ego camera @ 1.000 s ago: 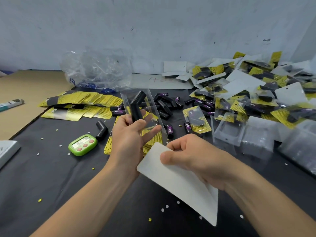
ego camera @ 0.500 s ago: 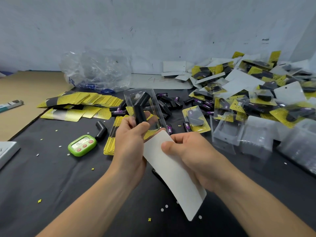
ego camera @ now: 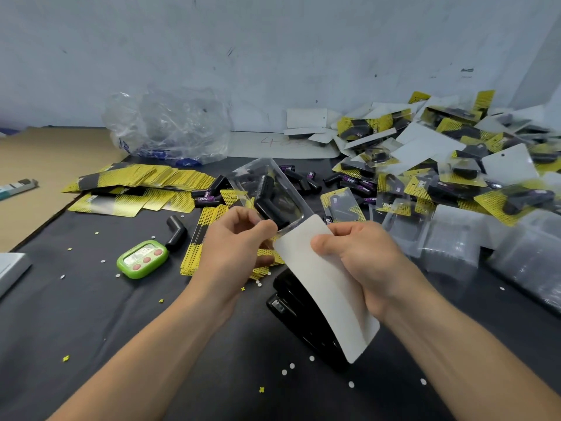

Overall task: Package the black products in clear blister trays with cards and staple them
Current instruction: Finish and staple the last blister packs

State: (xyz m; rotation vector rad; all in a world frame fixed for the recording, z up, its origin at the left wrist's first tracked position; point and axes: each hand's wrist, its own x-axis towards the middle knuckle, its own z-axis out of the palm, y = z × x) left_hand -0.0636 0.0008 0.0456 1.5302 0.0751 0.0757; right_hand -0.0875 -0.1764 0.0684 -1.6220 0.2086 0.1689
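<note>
Now, card (ego camera: 328, 299) meets blister tray (ego camera: 274, 174).
Left hand (ego camera: 233, 241) pinches the tray, black product (ego camera: 270, 205) inside; right hand (ego camera: 364, 256) pinches the card. Bent card perhaps jams at the tray edge and shakes the product out.

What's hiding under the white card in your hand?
A black stapler lies on the table under the white card, which the right hand pinches. Part of it shows beside the card; the card covers the rest, so that cannot be seen.
</note>
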